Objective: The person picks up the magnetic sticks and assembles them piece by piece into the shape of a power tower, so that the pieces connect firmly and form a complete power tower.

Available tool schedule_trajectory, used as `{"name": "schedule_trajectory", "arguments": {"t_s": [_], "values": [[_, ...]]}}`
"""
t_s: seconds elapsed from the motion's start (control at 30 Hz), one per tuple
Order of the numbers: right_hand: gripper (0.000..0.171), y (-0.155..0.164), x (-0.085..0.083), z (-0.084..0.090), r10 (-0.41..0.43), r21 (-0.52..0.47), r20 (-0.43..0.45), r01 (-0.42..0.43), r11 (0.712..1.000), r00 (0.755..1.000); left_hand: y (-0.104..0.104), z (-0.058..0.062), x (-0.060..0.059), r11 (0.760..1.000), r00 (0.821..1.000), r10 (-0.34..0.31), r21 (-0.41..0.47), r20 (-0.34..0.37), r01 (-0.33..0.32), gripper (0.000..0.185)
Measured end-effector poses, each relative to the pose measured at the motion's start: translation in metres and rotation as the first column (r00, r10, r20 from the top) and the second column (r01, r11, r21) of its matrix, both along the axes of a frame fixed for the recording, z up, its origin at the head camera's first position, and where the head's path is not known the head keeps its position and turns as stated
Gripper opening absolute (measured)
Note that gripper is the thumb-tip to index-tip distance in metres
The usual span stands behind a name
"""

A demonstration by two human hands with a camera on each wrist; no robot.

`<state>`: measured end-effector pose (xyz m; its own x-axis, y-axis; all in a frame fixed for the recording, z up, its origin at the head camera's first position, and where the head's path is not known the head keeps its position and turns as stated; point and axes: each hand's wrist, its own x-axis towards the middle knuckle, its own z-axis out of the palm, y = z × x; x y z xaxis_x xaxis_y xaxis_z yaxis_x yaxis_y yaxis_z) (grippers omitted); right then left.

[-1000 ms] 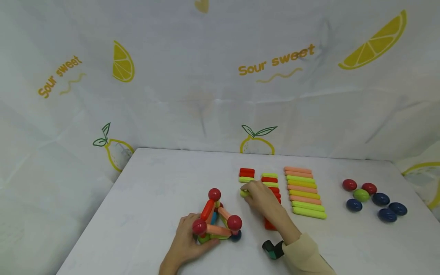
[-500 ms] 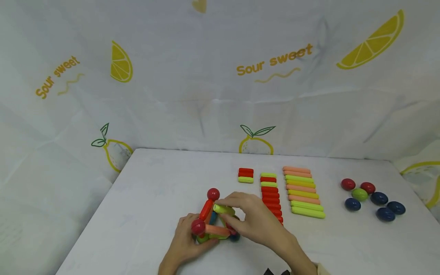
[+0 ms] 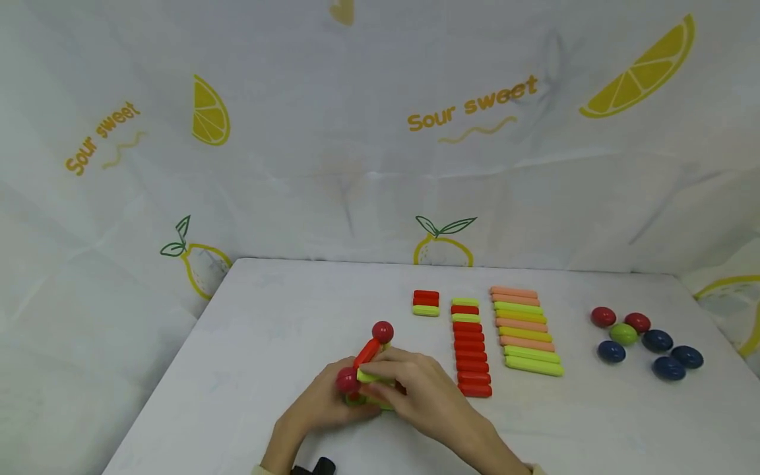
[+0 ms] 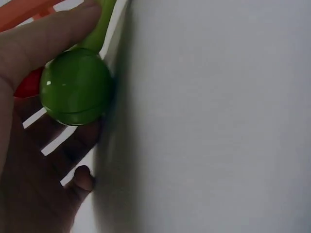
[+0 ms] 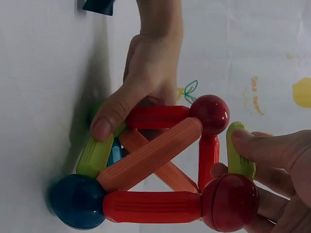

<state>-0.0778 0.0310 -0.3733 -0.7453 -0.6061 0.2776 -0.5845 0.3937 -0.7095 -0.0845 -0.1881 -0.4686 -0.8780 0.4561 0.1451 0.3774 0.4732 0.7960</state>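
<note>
- Red, orange and green plastic rods joined by glossy balls make up the ball-and-rod frame (image 3: 369, 369), which stands near the front edge of the tabletop (image 3: 285, 310), left of its middle.
- The left hand (image 3: 309, 412) curls round the frame's base from the near side; in the right wrist view its thumb (image 5: 109, 119) presses a green rod there.
- The right hand (image 3: 424, 402) pinches a short green rod (image 5: 239, 150) between fingertips (image 5: 262, 145), just beside a red ball at the frame's top.
- The frame looks light and stiff in its parts, yet its joints probably part under a sideways pull; the balls look slippery, so the ribbed rods low on the frame seem the safer hold.
- Both hands cover much of the frame in the head view, so whether the green rod touches any ball is hard to tell.
- The left wrist view shows only a green ball (image 4: 75, 87) against the fingers.
- Spare rods (image 3: 525, 330) lie in rows toward the back right, and loose balls (image 3: 644, 343) sit near the right edge.
</note>
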Motion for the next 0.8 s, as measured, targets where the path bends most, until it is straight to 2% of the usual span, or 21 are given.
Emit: {"name": "schedule_trajectory", "arguments": {"t_s": [0.07, 0.2, 0.4, 0.5, 0.6, 0.7, 0.8], "values": [[0.031, 0.000, 0.001, -0.001, -0.020, 0.020, -0.003, 0.020, 1.000, 1.000, 0.001, 0.006, -0.006, 0.999, 0.998, -0.024, -0.029, 0.056, 0.025, 0.044], [0.031, 0.001, 0.002, -0.003, -0.045, 0.044, -0.024, 0.046, 0.998, 0.999, 0.004, 0.010, -0.017, 0.996, 0.992, -0.058, -0.061, 0.110, 0.065, 0.049], [0.032, 0.003, 0.002, -0.003, -0.088, 0.070, -0.030, 0.090, 0.993, 0.996, 0.007, 0.003, -0.023, 0.997, 0.990, -0.054, -0.040, 0.131, 0.059, 0.055], [0.032, 0.005, 0.002, -0.003, -0.097, 0.085, -0.014, 0.097, 0.992, 0.995, 0.007, -0.005, -0.021, 1.000, 0.997, -0.017, -0.014, 0.081, 0.018, 0.052], [0.032, 0.006, 0.001, -0.004, -0.106, 0.101, -0.010, 0.107, 0.989, 0.994, 0.007, -0.015, -0.017, 0.999, 1.000, 0.012, 0.049, -0.015, -0.011, 0.050], [0.031, 0.006, 0.001, -0.005, -0.114, 0.117, -0.016, 0.115, 0.986, 0.993, 0.007, -0.023, -0.015, 0.994, 0.994, 0.027, 0.113, -0.108, -0.015, 0.049], [0.030, 0.006, 0.001, -0.006, -0.112, 0.128, -0.027, 0.114, 0.985, 0.993, 0.009, -0.028, -0.015, 0.990, 0.986, 0.038, 0.139, -0.164, -0.015, 0.047]]}}
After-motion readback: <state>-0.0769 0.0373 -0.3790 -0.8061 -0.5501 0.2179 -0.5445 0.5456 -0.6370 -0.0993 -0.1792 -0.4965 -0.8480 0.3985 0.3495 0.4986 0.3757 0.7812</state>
